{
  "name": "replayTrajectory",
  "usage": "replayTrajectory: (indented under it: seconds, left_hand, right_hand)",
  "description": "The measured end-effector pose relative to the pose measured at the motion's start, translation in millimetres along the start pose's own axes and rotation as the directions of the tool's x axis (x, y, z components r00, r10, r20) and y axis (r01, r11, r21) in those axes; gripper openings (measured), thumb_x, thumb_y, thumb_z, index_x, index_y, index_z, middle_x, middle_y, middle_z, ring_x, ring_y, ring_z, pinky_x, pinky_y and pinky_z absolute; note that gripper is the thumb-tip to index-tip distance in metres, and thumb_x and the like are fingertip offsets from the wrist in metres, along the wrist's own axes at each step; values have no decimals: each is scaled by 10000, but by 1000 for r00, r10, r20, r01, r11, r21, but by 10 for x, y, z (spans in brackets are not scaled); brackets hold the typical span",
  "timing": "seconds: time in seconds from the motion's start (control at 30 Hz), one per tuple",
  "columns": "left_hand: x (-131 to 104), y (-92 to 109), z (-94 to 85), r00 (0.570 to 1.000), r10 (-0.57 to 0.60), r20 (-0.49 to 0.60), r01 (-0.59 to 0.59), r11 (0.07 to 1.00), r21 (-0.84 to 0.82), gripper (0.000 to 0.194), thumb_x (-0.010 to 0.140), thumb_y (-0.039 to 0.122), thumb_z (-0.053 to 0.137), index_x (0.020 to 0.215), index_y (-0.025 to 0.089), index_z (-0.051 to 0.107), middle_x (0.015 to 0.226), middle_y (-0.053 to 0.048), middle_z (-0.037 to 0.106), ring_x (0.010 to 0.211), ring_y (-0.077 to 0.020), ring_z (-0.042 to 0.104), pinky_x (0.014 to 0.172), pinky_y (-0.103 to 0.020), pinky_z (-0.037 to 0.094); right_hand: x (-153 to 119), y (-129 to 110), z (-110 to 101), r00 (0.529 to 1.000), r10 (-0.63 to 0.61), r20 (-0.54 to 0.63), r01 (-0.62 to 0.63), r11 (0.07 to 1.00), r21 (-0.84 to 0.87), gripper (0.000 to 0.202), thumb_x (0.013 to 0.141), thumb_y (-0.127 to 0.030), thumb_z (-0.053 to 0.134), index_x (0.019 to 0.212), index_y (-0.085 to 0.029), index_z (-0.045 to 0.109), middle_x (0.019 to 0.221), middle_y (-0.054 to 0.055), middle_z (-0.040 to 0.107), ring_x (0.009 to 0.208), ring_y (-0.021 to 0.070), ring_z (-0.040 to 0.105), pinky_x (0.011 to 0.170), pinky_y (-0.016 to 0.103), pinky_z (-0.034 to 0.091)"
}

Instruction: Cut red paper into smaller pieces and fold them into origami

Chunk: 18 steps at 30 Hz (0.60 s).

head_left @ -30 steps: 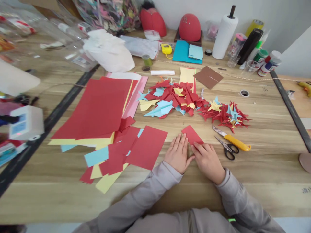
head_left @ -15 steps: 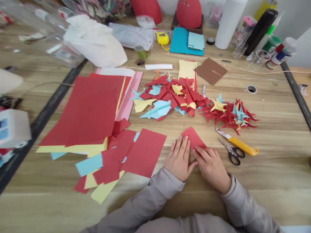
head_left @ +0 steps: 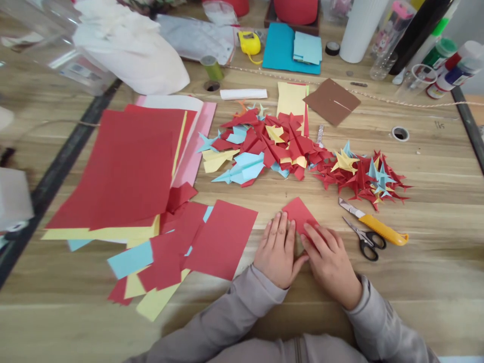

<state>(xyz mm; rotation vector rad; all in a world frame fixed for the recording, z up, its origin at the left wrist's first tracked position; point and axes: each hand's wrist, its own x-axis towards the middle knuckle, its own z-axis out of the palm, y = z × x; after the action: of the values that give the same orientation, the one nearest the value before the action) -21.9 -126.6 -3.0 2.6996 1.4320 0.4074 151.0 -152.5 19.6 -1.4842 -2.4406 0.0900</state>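
Note:
A small folded piece of red paper (head_left: 299, 212) lies flat on the wooden table. My left hand (head_left: 277, 249) rests palm down on its left side, fingers stretched out. On its right side, the fingers of my right hand (head_left: 328, 257) lie spread over the paper's edge. Both thumbs nearly meet below the paper. Just left of my left hand is a red sheet (head_left: 223, 239), flat on the table. To the right of my right hand are black-handled scissors (head_left: 366, 239) and a yellow utility knife (head_left: 381, 228).
Beyond my hands are piles of folded paper planes (head_left: 264, 146) and pointed paper shapes (head_left: 363, 176). Large red sheets (head_left: 132, 171) and cut pieces cover the left side. A brown square (head_left: 333, 101), tape measure (head_left: 249, 43) and bottles (head_left: 440, 53) stand or lie farther back.
The view has shifted a little closer to the table. My right hand's fingers have moved slightly upward along the red paper's right edge; my left hand stays on the paper.

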Motion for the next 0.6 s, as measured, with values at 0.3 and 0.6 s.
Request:
replayTrajectory:
  seconds: [0.3,0.6]
  left_hand:
    - [34,-24,-45,998,3,58,-3,1000,-1,709,905,547,452,1438,79,421,1527,-211,354,1418,-397,304,1129,-503,270]
    - [37,0,-26,999,-15,35,14,1000,6,748,930,554,367,1382,-36,452,1493,-242,391,1415,-384,312,1143,-490,244]
  right_hand:
    - [23,31,39,1000,-30,-6,31,998,52,338,959,-157,421,1224,-130,629,1310,101,629,1284,249,478,1103,453,338]
    - [21,36,27,1000,-17,16,16,998,63,366,948,-146,450,1283,-155,596,1331,103,618,1276,230,496,1079,454,379]
